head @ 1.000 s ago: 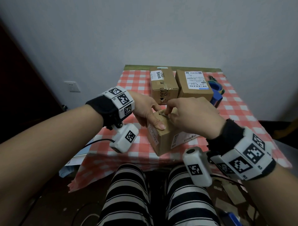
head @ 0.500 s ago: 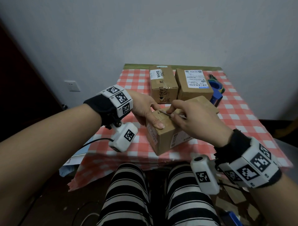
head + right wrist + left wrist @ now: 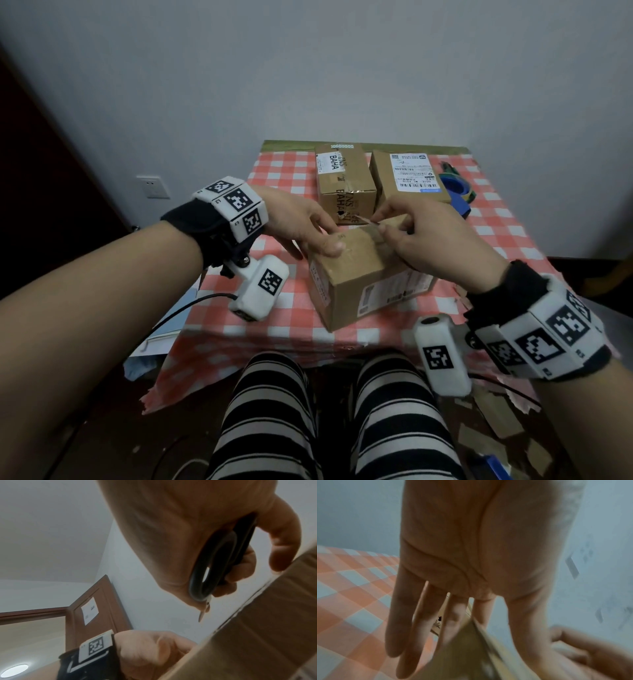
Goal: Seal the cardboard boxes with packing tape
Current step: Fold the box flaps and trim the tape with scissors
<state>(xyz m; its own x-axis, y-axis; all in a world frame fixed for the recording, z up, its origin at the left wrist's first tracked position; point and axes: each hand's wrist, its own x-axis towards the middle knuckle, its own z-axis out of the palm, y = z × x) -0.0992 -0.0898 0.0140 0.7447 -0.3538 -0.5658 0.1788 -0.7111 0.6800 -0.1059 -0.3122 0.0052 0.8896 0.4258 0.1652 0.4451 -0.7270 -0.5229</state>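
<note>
A brown cardboard box (image 3: 356, 274) with a shipping label on its side stands near the table's front edge. My left hand (image 3: 308, 229) steadies its far left corner: the thumb presses the top and the straight fingers (image 3: 406, 622) lie along the side. My right hand (image 3: 421, 229) hovers over the top's far edge and grips black-handled scissors (image 3: 217, 561). Their thin blade (image 3: 371, 222) points left, toward the left hand. In the right wrist view the box (image 3: 257, 635) fills the lower right.
Two taped boxes (image 3: 342, 178) (image 3: 407, 178) stand side by side at the back of the red checked tablecloth (image 3: 274, 308). A blue tape dispenser (image 3: 457, 192) lies right of them. Cardboard scraps (image 3: 496, 411) litter the floor at right. My striped knees are under the front edge.
My right hand with the scissors has moved right and farther back along the box top, uncovering more of it. The left hand has stayed on its corner.
</note>
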